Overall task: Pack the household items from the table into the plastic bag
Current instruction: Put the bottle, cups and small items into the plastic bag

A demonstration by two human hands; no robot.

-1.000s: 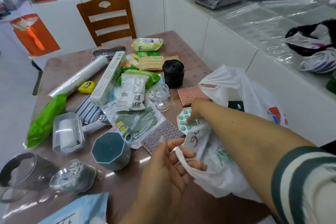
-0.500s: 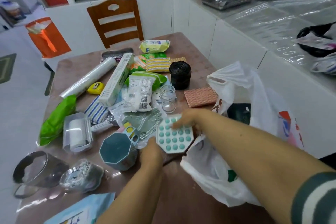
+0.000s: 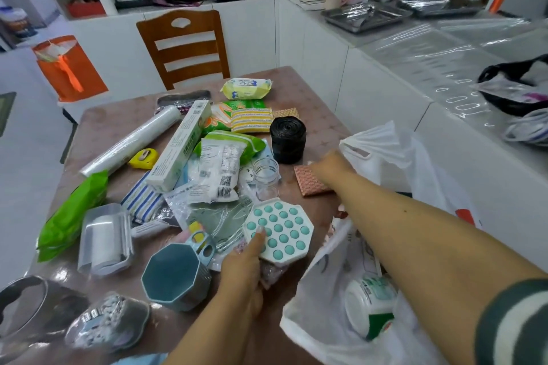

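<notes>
head view: left grip (image 3: 244, 264) pinches octagonal bubble tray (image 3: 278, 234); right grip (image 3: 333, 166) on pink sponge (image 3: 310, 184), closure unclear.

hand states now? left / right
Left hand: holding the octagonal bubble pad, thumb on top.
Right hand: at the pink sponge; grip cannot be told.
</notes>
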